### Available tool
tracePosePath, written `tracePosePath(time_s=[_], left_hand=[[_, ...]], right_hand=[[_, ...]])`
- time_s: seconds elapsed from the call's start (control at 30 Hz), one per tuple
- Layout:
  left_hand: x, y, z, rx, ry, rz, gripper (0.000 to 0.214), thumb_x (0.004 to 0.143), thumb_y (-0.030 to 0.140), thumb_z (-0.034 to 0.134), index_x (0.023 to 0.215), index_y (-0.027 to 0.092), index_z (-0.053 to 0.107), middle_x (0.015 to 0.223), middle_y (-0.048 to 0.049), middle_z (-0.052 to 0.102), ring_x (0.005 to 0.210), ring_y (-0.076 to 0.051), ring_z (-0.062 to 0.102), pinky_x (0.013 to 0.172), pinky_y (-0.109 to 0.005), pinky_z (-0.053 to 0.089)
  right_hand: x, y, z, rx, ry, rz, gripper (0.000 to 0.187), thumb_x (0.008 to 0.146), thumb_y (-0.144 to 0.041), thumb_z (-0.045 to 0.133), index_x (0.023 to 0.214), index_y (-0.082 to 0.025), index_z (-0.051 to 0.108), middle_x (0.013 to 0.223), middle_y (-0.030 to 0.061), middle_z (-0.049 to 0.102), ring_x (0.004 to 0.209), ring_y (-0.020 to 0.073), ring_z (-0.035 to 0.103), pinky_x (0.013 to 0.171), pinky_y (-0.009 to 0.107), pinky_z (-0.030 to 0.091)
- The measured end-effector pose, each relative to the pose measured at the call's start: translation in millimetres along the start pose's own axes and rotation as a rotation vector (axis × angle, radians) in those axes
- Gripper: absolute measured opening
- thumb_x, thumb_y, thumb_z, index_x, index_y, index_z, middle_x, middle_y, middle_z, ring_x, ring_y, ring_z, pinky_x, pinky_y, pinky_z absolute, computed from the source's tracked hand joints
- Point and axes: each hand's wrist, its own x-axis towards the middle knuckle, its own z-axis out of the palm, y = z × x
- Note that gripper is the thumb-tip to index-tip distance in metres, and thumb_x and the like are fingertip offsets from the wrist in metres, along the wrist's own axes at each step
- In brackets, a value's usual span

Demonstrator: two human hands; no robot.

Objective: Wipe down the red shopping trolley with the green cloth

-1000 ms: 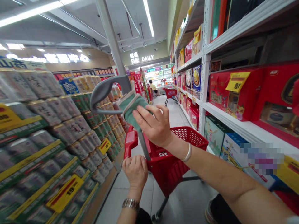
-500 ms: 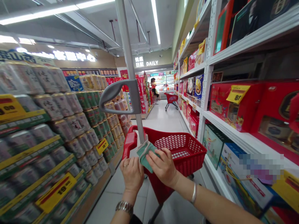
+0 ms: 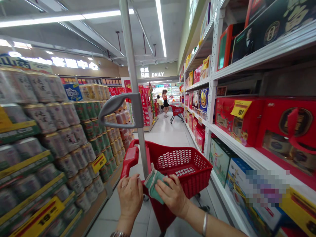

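Note:
A red plastic shopping cart [image 3: 197,171] stands right in front of me, its basket walls full of slots. My left hand [image 3: 130,197] is curled over the near end of its red handle [image 3: 128,161]; the fingertips are partly hidden. A folded green cloth with pale edging [image 3: 151,185] lies on the cart's near rim. My right hand [image 3: 172,195] is closed over this cloth, pressing it against the cart. From the handle area a grey metal pole [image 3: 130,49] rises, with a grey plastic loop grip [image 3: 119,110] on it.
Stacked cans [image 3: 61,118] with yellow price tags line the left side. On the right, white shelving [image 3: 212,98] holds red gift boxes [image 3: 237,120]. Down the tiled aisle stand another red cart [image 3: 176,111] and a person [image 3: 165,102]; a second person [image 3: 160,102] is beside them.
The view has shifted, so the cart and hands sit slightly lower and further left. Both hands keep their places on the handle and cloth. A second person shows in the distance.

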Motion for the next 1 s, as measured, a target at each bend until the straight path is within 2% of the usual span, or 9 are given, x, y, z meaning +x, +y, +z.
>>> tracePosePath(time_s=[0.2,0.37,0.57,0.67,1.0], left_hand=[[-2,-4,2.7,-0.014,0.005,0.007,0.013,0.089,0.018,0.054,0.092,0.020,0.066,0.078,-0.0040,0.071,0.078,-0.022,0.064,0.091,-0.040,0.039],[-3,-8,4.7,-0.011,0.040,0.037,0.010,0.089,0.019,0.055,0.093,0.019,0.064,0.078,-0.0033,0.071,0.079,-0.022,0.064,0.091,-0.040,0.039],[-1,-10,4.3,-0.003,0.086,0.077,0.008,0.090,0.020,0.053,0.093,0.021,0.060,0.074,-0.0017,0.070,0.075,-0.022,0.064,0.091,-0.040,0.039],[2,-9,1.0,0.001,0.091,0.104,0.006,0.091,0.021,0.053,0.091,0.020,0.059,0.073,-0.0014,0.069,0.074,-0.023,0.063,0.089,-0.042,0.040],[1,-13,-1.0,0.022,0.073,0.156,0.010,0.091,0.022,0.055,0.087,0.020,0.063,0.072,-0.0010,0.067,0.076,-0.022,0.060,0.090,-0.041,0.039]], right_hand=[[-25,23,-8,-0.035,-0.037,-0.015,0.026,0.099,-0.015,0.050,0.106,-0.022,0.074,0.106,0.0046,0.078,0.097,0.0200,0.066,0.100,0.044,0.043],[-55,52,-20,-0.085,-0.119,-0.019,0.029,0.099,-0.014,0.047,0.110,-0.022,0.072,0.103,0.0062,0.078,0.096,0.0209,0.066,0.095,0.044,0.044],[-77,84,-33,-0.140,-0.100,0.017,0.038,0.105,-0.017,0.036,0.100,-0.021,0.073,0.095,0.0032,0.079,0.090,0.0185,0.065,0.095,0.042,0.041],[-83,96,-40,-0.157,-0.126,0.033,0.039,0.106,-0.017,0.035,0.100,-0.022,0.073,0.094,0.0027,0.079,0.091,0.0182,0.065,0.095,0.041,0.040],[-117,142,-59,-0.215,-0.270,0.021,0.033,0.093,-0.003,0.046,0.103,-0.020,0.071,0.099,0.0044,0.078,0.091,0.0199,0.062,0.091,0.040,0.039]])
